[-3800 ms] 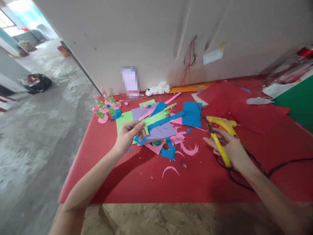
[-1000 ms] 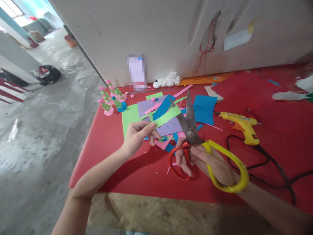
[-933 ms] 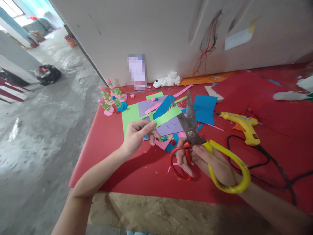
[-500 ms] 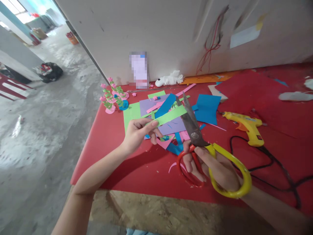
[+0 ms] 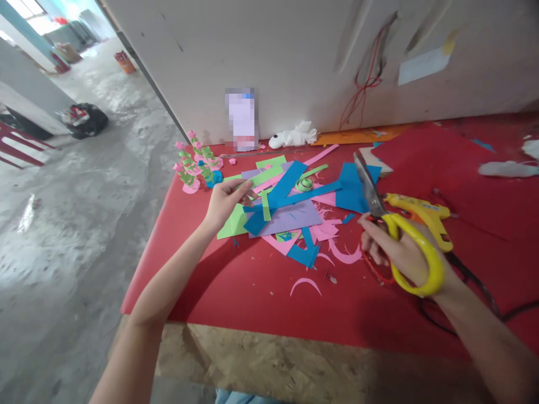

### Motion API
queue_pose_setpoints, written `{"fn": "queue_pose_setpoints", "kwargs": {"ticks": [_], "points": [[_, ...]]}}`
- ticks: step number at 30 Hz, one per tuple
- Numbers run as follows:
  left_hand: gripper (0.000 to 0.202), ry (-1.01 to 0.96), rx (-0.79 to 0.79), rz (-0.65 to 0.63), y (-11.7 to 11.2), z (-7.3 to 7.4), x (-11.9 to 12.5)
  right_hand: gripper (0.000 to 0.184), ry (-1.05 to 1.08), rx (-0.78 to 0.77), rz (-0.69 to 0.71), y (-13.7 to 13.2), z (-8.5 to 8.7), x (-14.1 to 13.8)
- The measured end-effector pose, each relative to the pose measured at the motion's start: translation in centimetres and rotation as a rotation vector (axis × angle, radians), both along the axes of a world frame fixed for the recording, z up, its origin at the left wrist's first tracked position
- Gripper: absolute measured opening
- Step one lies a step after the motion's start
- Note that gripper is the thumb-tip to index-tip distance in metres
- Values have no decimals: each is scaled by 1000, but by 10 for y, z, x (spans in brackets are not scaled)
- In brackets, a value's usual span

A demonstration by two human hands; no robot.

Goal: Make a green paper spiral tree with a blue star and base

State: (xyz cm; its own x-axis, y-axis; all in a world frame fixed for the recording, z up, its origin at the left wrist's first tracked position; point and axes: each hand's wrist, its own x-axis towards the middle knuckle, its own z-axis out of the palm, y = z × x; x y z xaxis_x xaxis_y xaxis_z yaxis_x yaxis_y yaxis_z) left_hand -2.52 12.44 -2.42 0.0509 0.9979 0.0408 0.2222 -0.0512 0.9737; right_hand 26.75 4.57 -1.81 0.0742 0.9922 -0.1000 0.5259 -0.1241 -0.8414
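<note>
My right hand is closed on the big scissors, fingers through the yellow and red loops. Their dark blades are together and point up and left over the blue paper. My left hand reaches to the left edge of the pile of coloured paper. Its fingers and thumb pinch together at the edge of a lilac sheet above the green sheet. A short green strip lies on the pile just right of those fingers.
A yellow glue gun with a black cord lies behind my right hand. Small pink-and-green paper trees stand at the table's back left. Red sheets cover the right; pink offcuts lie in front.
My right hand has swung the scissors away to the right and shut the blades. My left hand has gone down to the pile; the long green strip is no longer held up.
</note>
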Motion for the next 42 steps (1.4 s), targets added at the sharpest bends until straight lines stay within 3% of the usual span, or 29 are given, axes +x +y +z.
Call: {"fn": "queue_pose_setpoints", "kwargs": {"ticks": [4, 10, 13, 17, 20, 23, 26, 30, 37, 42], "points": [[38, 199, -20, -21, 14, -18, -10, 41, -304, -96, 4, 0, -18, 15], [19, 468, 33, -61, 8, -40, 4, 23, -613, -243, 88, 0, -35, 30], [19, 570, 63, -88, 4, -46, 12, 18, -753, -308, 120, -1, -34, 28], [20, 661, 91, -105, 3, -49, 13, 29, -913, -354, 149, -5, -20, 20], [20, 698, 108, -103, 3, -51, 14, 36, -969, -258, 181, -6, -7, 11], [21, 717, 128, -104, 2, -51, 16, 34, -942, -50, 246, 3, 0, -4], [22, 728, 163, -106, 1, -51, 19, 35, -835, 259, 412, 28, -3, -27], [22, 745, 202, -95, -1, -50, 21, 39, -760, 462, 598, 72, -18, -62], [21, 797, 212, -70, -4, -47, 24, 39, -710, 642, 893, 119, -32, -95], [23, 830, 239, -79, -9, -36, 26, 20, -732, 654, 921, 123, -30, -93]]}}
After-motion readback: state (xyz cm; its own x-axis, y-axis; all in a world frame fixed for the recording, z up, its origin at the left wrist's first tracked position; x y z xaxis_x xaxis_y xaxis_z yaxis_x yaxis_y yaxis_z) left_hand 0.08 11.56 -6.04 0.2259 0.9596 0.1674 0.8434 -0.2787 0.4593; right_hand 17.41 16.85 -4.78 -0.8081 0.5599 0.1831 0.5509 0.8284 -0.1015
